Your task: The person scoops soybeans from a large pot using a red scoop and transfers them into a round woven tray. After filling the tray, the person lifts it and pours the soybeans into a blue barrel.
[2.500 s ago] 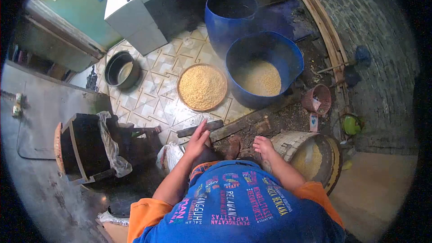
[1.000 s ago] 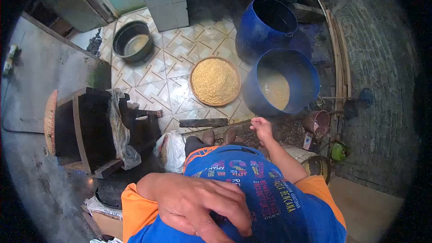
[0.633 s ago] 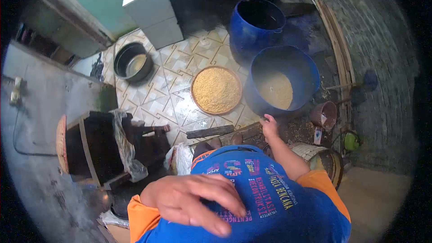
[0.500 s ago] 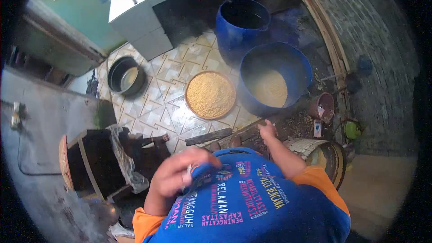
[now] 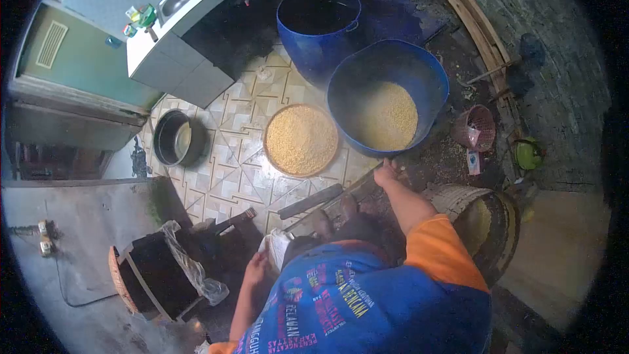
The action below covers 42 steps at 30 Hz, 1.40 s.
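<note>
My right hand reaches forward and down to the near rim of a wide blue tub part filled with pale yellow grain. Whether its fingers grip anything is unclear. My left hand hangs low by my side, fingers loose, holding nothing, next to a white plastic bag. A round flat tray heaped with the same grain lies on the tiled floor just left of the tub. My feet stand by a dark wooden plank.
A tall blue barrel stands behind the tub. Left are a metal pot and a black box lined with plastic. At right sit a woven basket of grain, a small pink basket and a brick wall.
My left hand has dropped from my chest down to my side by the white bag. My right hand has stretched forward to the tub's rim, and my view has swung.
</note>
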Each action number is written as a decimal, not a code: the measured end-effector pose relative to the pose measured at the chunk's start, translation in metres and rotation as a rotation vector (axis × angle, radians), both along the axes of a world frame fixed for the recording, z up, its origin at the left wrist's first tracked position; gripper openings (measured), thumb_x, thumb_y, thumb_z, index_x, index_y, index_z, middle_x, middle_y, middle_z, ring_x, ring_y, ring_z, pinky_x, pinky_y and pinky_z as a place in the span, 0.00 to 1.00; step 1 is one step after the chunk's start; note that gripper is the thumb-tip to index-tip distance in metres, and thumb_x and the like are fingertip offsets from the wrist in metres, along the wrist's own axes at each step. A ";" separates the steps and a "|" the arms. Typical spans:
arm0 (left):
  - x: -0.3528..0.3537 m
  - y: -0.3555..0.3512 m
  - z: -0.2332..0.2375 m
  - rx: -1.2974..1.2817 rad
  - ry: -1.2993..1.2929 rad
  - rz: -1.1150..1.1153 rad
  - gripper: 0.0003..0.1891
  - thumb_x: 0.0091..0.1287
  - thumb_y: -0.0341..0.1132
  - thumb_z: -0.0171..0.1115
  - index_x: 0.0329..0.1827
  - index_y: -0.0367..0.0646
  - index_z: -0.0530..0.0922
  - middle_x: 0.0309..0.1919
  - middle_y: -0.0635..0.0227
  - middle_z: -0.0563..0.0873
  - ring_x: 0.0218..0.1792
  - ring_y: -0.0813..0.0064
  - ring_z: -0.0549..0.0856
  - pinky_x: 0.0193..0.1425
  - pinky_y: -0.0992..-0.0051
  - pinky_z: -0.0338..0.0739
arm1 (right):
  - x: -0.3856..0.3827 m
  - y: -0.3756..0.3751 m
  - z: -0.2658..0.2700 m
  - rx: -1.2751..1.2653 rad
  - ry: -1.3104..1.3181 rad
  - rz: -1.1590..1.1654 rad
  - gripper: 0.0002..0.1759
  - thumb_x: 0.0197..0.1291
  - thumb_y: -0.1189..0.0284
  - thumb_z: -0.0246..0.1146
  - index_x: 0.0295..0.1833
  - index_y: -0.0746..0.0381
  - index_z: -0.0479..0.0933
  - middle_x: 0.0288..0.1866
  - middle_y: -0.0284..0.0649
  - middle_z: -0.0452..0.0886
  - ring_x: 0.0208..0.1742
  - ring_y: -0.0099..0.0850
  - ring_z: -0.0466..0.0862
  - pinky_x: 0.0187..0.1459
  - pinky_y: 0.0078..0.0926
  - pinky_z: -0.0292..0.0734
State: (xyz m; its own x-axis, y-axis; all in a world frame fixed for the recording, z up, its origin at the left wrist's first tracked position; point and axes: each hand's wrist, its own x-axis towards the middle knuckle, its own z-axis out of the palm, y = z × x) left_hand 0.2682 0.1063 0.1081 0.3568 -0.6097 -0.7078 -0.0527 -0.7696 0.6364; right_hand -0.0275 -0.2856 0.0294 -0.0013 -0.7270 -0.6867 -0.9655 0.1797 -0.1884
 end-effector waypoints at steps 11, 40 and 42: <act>-0.043 0.105 -0.019 0.279 0.254 0.430 0.19 0.61 0.32 0.53 0.56 0.42 0.66 0.34 0.70 0.77 0.31 0.79 0.75 0.37 0.80 0.71 | 0.026 -0.038 -0.113 -0.073 0.073 0.254 0.29 0.55 0.57 0.47 0.61 0.60 0.59 0.64 0.48 0.55 0.67 0.44 0.48 0.65 0.39 0.43; -0.058 0.052 -0.016 0.179 0.282 0.665 0.19 0.62 0.31 0.50 0.57 0.40 0.64 0.38 0.68 0.77 0.38 0.76 0.76 0.43 0.76 0.71 | 0.044 -0.058 -0.142 0.100 -0.064 0.294 0.39 0.46 0.66 0.53 0.63 0.70 0.48 0.67 0.50 0.46 0.68 0.43 0.44 0.66 0.35 0.41; -0.055 0.051 -0.013 0.173 0.297 0.645 0.19 0.62 0.31 0.50 0.57 0.40 0.64 0.39 0.68 0.77 0.38 0.77 0.76 0.43 0.77 0.71 | 0.042 -0.068 -0.149 0.111 -0.066 0.253 0.40 0.46 0.66 0.53 0.64 0.70 0.47 0.67 0.50 0.46 0.68 0.43 0.45 0.66 0.35 0.41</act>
